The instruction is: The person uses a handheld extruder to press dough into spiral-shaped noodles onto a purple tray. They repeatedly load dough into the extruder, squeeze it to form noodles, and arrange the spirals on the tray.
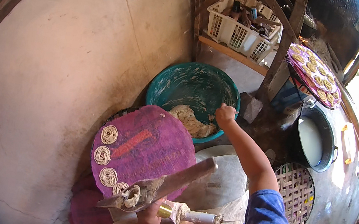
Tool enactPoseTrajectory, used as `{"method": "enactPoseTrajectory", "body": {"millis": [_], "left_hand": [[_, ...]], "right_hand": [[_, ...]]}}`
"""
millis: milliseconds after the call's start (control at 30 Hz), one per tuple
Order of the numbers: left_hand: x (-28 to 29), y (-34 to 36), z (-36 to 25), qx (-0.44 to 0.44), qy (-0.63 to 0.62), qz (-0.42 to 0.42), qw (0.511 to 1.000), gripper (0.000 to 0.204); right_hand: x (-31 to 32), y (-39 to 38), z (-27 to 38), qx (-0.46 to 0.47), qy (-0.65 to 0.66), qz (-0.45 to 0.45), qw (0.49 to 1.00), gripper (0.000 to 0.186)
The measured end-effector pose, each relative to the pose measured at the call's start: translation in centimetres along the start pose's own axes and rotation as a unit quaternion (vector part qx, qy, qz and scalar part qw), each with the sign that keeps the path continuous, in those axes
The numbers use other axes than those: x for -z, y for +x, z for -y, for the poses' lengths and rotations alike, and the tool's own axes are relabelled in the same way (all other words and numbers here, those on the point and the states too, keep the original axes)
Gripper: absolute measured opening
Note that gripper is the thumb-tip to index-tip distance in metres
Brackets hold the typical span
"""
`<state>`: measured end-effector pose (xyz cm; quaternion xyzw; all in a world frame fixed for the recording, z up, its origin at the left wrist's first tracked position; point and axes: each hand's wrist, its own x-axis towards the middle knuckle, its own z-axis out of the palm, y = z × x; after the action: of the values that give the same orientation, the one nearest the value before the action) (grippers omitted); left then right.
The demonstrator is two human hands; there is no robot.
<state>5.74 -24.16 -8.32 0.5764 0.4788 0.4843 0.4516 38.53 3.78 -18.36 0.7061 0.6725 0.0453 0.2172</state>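
My left hand point(149, 220) is closed around a long wooden piece point(179, 180), its near end smeared with dough around an opening. Beside that hand lies a white tube point(199, 218) with a gold band and dough stuck on it. Over the right rim of a green tub point(197, 68), my right hand point(225, 116) is closed; what it grips is mostly hidden. Pale dough point(189, 120) sits in the tub's near part. Under the wooden piece, a round purple cloth-covered tray point(152, 140) carries several coiled dough rings point(109, 134) along its left edge.
A white plastic basket point(240, 36) of tools and bottles stands on a wooden shelf. To the right are a tray of dough coils point(315, 74), a dark pot point(313, 137) of whitish liquid and a woven basket point(293, 192). The plaster wall point(70, 73) borders the left.
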Motion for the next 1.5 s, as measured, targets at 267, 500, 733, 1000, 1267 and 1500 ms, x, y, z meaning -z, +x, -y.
{"method": "enactPoseTrajectory", "body": {"millis": [267, 500, 733, 1000, 1267, 1500], "left_hand": [[-1.1, 1.2, -1.7, 0.057, -0.146, -0.038, 0.987, 0.022], [-2.2, 2.0, -3.2, 0.079, -0.292, -0.042, 0.952, 0.024], [-1.8, 1.6, -2.1, 0.073, -0.264, -0.069, 0.959, 0.025], [0.5, 2.7, -4.5, 0.086, -0.215, -0.095, 0.968, 0.026], [13.5, 8.5, -19.3, -0.165, -0.2, -0.009, 0.966, 0.02], [20.6, 12.8, -20.3, -0.295, 0.459, -0.15, 0.824, 0.027]], "right_hand": [[2.1, -0.3, -2.7, 0.002, 0.081, -0.027, 0.996, 0.02], [0.0, 1.3, -1.8, -0.007, 0.095, -0.001, 0.995, 0.017], [1.9, 1.1, -0.9, 0.03, 0.132, -0.017, 0.991, 0.02], [4.9, 0.3, 2.4, 0.139, 0.174, -0.12, 0.968, 0.017], [1.7, 5.1, 1.7, 0.103, 0.18, -0.075, 0.975, 0.025], [-0.8, 6.8, 8.4, 0.167, 0.199, -0.063, 0.963, 0.024]]}}
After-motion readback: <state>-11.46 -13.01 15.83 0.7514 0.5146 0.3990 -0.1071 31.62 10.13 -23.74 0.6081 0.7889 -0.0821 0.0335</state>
